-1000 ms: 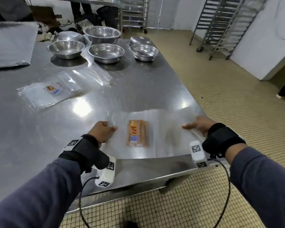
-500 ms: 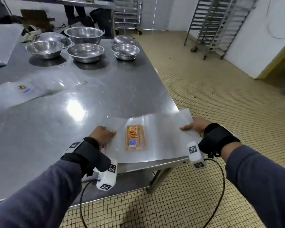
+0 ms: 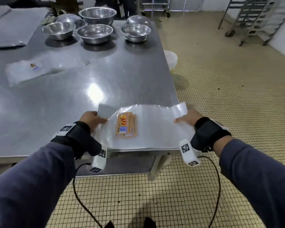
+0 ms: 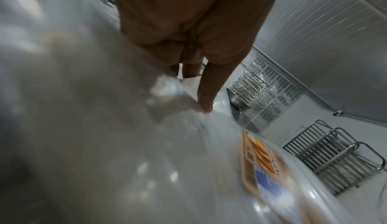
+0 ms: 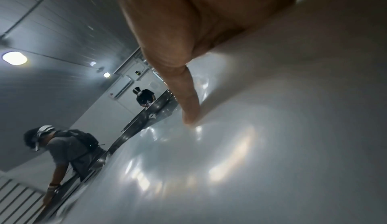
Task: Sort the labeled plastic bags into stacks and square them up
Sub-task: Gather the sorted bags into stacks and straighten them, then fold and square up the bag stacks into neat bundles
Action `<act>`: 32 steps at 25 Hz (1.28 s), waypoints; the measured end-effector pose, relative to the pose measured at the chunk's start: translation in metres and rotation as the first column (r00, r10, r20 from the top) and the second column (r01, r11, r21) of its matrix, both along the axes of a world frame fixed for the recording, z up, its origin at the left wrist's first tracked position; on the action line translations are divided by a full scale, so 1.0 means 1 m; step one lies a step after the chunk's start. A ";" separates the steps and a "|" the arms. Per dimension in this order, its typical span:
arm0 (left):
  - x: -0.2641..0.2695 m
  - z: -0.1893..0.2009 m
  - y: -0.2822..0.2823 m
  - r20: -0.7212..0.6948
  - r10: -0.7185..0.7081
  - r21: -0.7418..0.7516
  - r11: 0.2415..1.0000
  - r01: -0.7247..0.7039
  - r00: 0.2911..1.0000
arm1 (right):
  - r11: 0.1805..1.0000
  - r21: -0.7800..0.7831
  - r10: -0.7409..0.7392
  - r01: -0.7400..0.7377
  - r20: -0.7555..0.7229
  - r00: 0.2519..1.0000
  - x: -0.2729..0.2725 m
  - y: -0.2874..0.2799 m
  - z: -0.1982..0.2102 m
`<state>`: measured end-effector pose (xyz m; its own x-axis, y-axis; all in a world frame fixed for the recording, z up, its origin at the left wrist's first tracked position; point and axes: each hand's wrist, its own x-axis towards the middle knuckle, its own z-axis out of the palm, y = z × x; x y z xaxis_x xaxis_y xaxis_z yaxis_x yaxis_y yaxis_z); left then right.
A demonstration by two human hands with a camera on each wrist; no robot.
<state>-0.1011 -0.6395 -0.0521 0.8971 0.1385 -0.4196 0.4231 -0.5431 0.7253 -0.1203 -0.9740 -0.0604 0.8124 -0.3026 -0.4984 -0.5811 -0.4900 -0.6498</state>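
A stack of clear plastic bags (image 3: 155, 129) with an orange label (image 3: 126, 124) lies at the near right corner of the steel table (image 3: 72, 99), overhanging its edges. My left hand (image 3: 93, 118) pinches the stack's left end, thumb on top; in the left wrist view the thumb (image 4: 207, 93) presses the plastic near the label (image 4: 263, 161). My right hand (image 3: 187, 119) holds the right end past the table's edge, and its thumb (image 5: 188, 105) lies on the bags (image 5: 272, 144). A second stack of labeled bags (image 3: 34, 69) lies at the far left.
Several steel bowls (image 3: 95, 32) stand at the table's far end. A large grey sheet (image 3: 10, 28) lies at the far left. A white bucket (image 3: 170, 60) sits on the tiled floor by the table. Wheeled racks (image 3: 253, 18) stand at the back right. Another person (image 5: 60, 144) works nearby.
Both hands have dragged the stack toward me and to the right, so it now overhangs the table's corner. Its far edge has lifted and rippled.
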 end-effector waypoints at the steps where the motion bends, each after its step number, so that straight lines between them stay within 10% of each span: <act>1: -0.001 -0.001 -0.001 -0.003 0.005 0.032 0.999 -0.005 1.000 | 1.000 -0.027 0.016 -0.016 0.014 1.000 -0.002 0.002 -0.001; 32: -0.015 0.007 -0.008 0.056 -0.009 0.283 0.959 -0.007 0.998 | 0.955 -0.294 0.012 0.030 0.138 0.990 -0.024 0.020 0.003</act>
